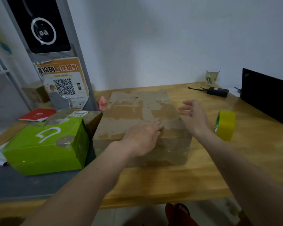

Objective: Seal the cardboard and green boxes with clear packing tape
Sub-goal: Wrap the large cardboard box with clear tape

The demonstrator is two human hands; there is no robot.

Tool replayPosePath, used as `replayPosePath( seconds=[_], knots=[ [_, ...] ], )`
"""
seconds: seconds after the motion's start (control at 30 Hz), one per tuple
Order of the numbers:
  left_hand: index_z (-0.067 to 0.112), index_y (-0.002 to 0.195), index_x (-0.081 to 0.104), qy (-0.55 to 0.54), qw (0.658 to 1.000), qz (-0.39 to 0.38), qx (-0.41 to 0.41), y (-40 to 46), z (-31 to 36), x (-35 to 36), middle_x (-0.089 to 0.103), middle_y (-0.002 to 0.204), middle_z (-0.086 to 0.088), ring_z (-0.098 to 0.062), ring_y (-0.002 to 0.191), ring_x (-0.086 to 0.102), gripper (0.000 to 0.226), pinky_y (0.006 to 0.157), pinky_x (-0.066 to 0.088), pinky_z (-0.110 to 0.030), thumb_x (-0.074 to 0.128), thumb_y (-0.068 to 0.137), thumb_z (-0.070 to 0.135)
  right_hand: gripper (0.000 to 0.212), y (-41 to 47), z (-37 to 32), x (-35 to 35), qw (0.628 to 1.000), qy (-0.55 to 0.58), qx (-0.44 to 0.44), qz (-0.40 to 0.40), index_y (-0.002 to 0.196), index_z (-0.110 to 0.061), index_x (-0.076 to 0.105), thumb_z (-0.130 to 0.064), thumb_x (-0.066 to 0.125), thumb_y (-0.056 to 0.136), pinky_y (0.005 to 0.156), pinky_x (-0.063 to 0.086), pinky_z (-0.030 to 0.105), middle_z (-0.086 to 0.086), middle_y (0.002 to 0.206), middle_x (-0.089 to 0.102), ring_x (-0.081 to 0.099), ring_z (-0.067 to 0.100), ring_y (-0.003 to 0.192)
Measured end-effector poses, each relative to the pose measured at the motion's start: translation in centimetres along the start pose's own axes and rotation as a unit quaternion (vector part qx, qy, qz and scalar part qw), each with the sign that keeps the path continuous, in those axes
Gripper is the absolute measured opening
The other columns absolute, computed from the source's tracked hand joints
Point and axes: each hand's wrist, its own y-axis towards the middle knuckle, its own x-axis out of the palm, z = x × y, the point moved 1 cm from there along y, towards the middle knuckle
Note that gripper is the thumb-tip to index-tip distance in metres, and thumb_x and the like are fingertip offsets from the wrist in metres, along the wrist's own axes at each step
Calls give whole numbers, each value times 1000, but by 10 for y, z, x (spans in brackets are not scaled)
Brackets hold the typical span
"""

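Presently the cardboard box (142, 118) sits at mid-desk and serves as the reference for all positions below. Its flaps are down, its top scarred with torn patches, and its long axis runs away from the person toward the wall.

The left hand (142, 137) lies flat on the near part of the box top, fingers straight and pointing toward the box's right edge; it holds nothing. The right hand (194, 116) hovers just off the box's right edge, fingers spread and relaxed, likewise holding nothing. Whether it touches the box cannot be told.

The tape roll (225, 125) stands on edge on the desk (170, 181), to the right of the box and beyond the right hand. It appears yellowish from this view. The right hand is clearly the nearer of the two, and the roll lies outward from the back of that hand. In my judgement the next move depends on this: the right hand turns away from the box to collect the roll while the left steadies the flaps.

The green box (46, 144) rests to the left of the cardboard box, close against it, lid down.

Count: two boxes, one tape roll, two hands. No fresh tape is discernible on either box; sealing appears not yet begun.
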Motion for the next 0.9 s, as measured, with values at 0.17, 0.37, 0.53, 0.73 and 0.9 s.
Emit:
replayPosePath(
  seconds=[0.17, 0.37, 0.53, 0.73, 0.9],
  knots=[
    [28, 130, 61, -136, 988, 60, -50, 12, -4, -23, 61, 132, 8, -13, 118, 54, 31, 99, 42, -28, 45, 103, 30, 33, -3, -1, 4, 970, -218, -85, -67, 127, -17, 49, -5, 46, 96, 84, 45, 28, -2, 112, 62, 57, 18, 105],
    [27, 113, 70, -62, 979, 117, -158, 58, -47, -59, 66, 122, 5, -17, 108, 56, 30, 83, 26, -29, 42, 103, 30, 35, 40, -32, 18, 955, -226, -134, -138, 121, -13, 59, -1, 43, 93, 95, 41, 27, 5, 124, 62, 54, 21, 117],
    [17, 131, 59, -4, 968, 11, -251, 102, -98, -62, 55, 136, -3, -21, 116, 45, 36, 93, 32, -28, 38, 103, 26, 34, 90, -42, 72, 933, -234, -134, -238, 122, -20, 60, -7, 44, 94, 102, 40, 27, 4, 137, 52, 49, 22, 125],
    [27, 127, 61, -42, 964, 55, -255, 162, -138, -31, 56, 133, -3, -25, 123, 50, 34, 105, 39, -36, 42, 100, 35, 43, 138, -53, 132, 918, -262, -136, -264, 133, -21, 53, -5, 41, 95, 92, 37, 25, 11, 145, 40, 43, 29, 129],
    [26, 129, 59, -104, 961, 125, -224, 166, -153, -18, 51, 138, -1, -24, 129, 43, 34, 109, 35, -38, 45, 99, 20, 31, 159, -49, 169, 920, -253, -133, -269, 112, -9, 67, -10, 41, 96, 97, 36, 29, 14, 129, 55, 44, 31, 124]
  ],
)
